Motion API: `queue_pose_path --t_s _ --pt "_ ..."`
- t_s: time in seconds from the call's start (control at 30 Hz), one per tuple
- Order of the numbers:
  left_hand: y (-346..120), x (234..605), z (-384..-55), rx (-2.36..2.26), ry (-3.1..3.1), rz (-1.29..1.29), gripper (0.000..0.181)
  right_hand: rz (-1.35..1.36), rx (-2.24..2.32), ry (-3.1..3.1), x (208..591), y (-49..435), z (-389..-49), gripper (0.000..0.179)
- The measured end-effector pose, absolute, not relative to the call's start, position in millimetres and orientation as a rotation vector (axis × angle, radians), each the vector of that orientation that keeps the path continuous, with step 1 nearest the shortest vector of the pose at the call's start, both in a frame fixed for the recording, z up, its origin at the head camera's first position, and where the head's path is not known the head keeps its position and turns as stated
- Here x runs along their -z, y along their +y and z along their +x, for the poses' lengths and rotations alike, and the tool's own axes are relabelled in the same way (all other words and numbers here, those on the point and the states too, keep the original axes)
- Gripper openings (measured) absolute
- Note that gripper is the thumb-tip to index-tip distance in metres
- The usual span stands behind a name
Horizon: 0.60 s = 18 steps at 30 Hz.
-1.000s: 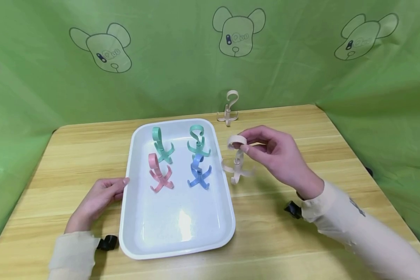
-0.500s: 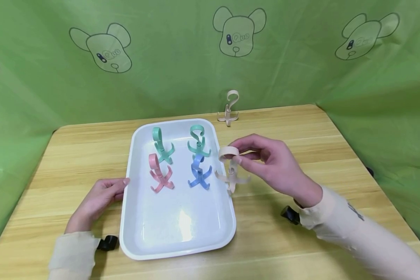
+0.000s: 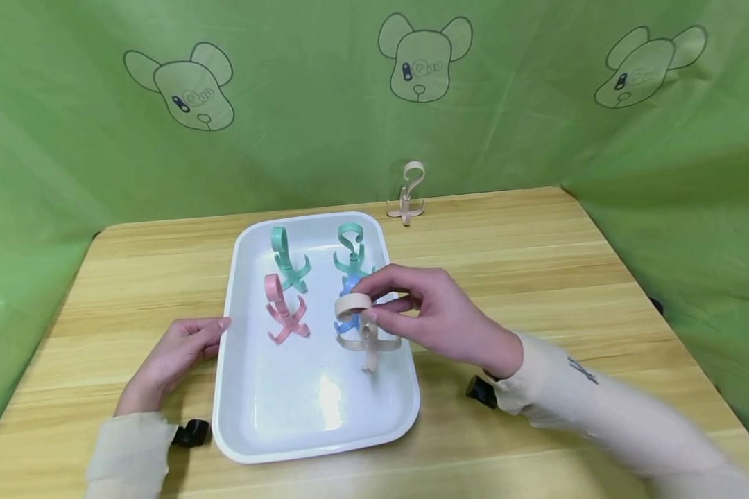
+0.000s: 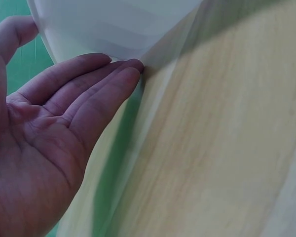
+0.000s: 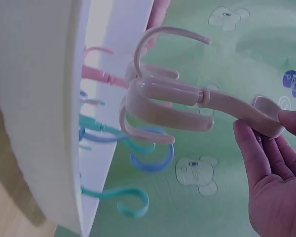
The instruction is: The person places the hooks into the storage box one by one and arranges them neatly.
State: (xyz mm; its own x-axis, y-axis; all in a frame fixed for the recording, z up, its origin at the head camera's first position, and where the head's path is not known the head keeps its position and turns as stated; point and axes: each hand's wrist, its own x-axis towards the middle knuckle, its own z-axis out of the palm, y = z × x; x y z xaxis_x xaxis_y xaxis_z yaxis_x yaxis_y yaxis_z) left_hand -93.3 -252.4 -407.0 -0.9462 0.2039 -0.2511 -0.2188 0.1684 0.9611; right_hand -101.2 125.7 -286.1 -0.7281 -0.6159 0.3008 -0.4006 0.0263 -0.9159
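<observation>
My right hand (image 3: 440,315) pinches a beige four-pronged swivel hook (image 5: 170,92) by its curved top, between thumb and fingers. In the head view the hook hangs over the right part of the white tray (image 3: 287,423), prongs downward. Behind it stands a blue hook (image 3: 350,282), partly hidden by the held hook and fingers. A pink hook (image 3: 284,319) and two green hooks, one at left (image 3: 292,270) and one at right (image 3: 351,239), stand in the tray. My left hand (image 3: 184,353) touches the tray's left side, its fingers (image 4: 101,101) mostly straight against the outer wall.
Another beige hook (image 3: 406,201) stands at the back edge of the wooden table (image 3: 505,256). Green cloth (image 3: 312,138) printed with mouse-like heads hangs behind and at the sides. A black wrist-camera mount (image 3: 482,391) juts from the right sleeve.
My right hand has carried the beige hook leftward and toward me, from beside the tray's right rim to over its inside. The left hand and the standing hooks have not moved.
</observation>
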Motion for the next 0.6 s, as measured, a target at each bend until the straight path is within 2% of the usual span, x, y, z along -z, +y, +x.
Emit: queue_pose_path --t_s 0.33,0.6 --pt "-253 409 -94 -1.84 2.121 -0.009 0.05 -1.077 1.631 2.056 297 99 -103 0.019" --pt "-253 409 -94 -1.852 2.112 -0.018 0.05 -0.933 1.609 1.945 304 82 -107 0.016"
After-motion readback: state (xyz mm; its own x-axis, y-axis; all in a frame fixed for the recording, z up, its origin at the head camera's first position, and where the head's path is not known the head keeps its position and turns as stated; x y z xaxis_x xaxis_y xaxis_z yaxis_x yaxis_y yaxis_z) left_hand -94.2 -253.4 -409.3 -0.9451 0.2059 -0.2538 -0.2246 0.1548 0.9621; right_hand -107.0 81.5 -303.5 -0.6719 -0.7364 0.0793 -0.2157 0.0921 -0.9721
